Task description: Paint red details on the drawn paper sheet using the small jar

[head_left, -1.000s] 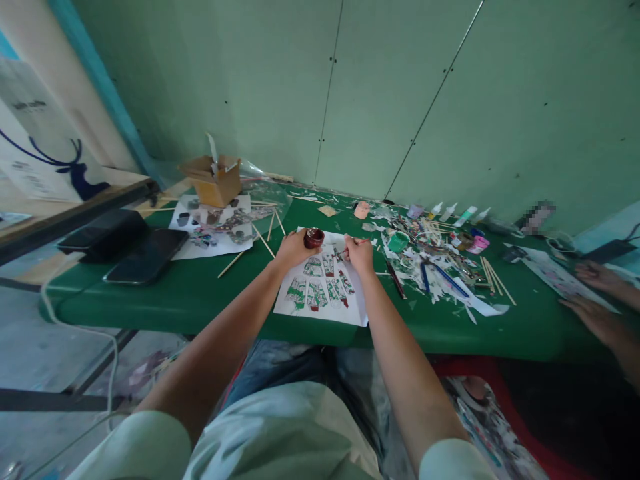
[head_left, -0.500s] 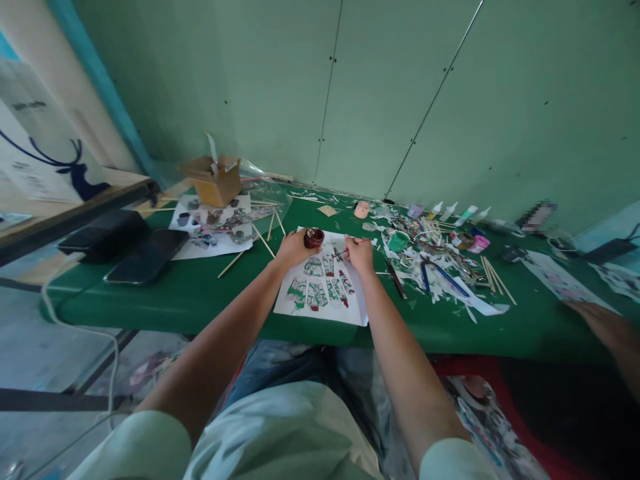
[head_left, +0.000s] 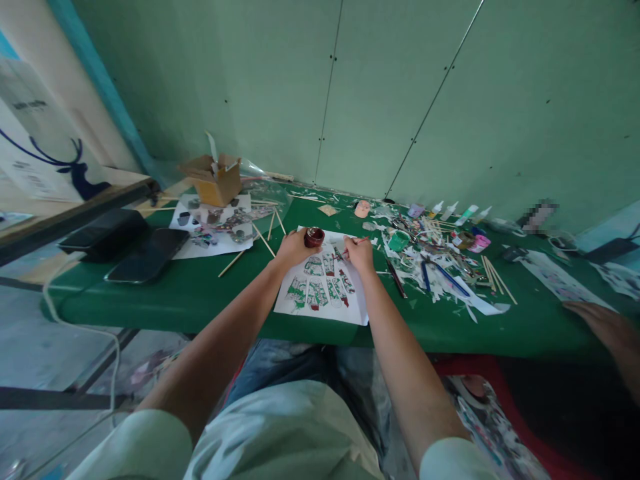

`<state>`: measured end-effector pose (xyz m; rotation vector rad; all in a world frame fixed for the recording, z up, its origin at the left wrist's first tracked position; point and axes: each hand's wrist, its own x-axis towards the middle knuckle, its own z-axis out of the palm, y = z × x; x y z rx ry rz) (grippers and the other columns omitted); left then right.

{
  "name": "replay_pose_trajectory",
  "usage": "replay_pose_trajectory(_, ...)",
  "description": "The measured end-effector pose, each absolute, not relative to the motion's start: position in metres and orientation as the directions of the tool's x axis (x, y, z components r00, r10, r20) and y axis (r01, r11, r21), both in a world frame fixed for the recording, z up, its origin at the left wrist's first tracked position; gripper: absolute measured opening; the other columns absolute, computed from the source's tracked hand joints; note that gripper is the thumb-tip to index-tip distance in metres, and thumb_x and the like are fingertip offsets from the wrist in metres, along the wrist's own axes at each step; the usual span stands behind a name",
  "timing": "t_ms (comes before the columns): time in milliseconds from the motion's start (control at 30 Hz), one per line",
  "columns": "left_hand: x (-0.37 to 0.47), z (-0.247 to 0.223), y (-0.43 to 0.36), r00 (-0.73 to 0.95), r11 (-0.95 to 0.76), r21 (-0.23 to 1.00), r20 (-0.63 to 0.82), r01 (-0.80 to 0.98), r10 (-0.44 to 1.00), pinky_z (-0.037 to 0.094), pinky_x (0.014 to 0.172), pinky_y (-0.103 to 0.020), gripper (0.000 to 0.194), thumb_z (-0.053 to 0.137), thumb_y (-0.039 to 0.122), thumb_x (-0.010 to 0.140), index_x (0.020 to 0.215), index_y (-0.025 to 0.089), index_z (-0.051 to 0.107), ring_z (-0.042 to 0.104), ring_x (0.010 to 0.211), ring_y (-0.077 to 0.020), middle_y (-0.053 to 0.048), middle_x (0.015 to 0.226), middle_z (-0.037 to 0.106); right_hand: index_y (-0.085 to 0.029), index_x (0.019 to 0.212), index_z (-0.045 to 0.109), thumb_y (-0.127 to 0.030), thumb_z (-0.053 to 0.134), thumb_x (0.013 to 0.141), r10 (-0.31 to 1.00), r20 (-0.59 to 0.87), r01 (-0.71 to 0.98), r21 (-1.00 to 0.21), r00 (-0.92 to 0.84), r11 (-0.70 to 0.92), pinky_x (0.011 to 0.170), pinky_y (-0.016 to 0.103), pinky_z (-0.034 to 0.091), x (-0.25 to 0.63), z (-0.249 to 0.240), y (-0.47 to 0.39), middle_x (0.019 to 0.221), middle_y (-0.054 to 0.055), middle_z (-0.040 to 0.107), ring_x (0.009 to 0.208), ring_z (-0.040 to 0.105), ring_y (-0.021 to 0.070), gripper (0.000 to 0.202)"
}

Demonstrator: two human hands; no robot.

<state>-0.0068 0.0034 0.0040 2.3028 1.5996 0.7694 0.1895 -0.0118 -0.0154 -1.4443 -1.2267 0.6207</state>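
Note:
My left hand is closed around a small jar of dark red paint, held over the far left part of a white sheet. That printed sheet lies on the green tabletop, with shapes coloured in green and dark red. My right hand pinches a thin paintbrush whose tip points down and left at the sheet. The tip is too small to tell whether it touches the paper. A dark pen-like stick lies just right of my right forearm.
On the left are a cardboard box, a phone and loose wooden sticks. Paper scraps, blue-handled pliers, a green paint pot and small bottles clutter the right. Another person's hand rests at the far right.
Nearly everything stays in place. The brush in my right hand has shifted very slightly over the sheet.

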Motion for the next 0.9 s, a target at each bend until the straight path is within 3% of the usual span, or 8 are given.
replay_pose_trajectory(900,-0.0070,0.0049,0.0027,0.269,-0.374,0.471,0.277,0.799,0.923,0.040,0.082,-0.039,0.063,0.062,0.054,0.064,0.114,0.018,0.050,0.054,0.099,-0.0313,-0.012,0.101,0.062,-0.021,0.045,0.048,-0.044,0.052,0.074,0.911,0.240,0.343,-0.932,0.336,0.119,0.036,0.024,0.036,0.1896,-0.0170,-0.0111,0.034,-0.001,0.046,0.031,0.045,0.0129,0.036)
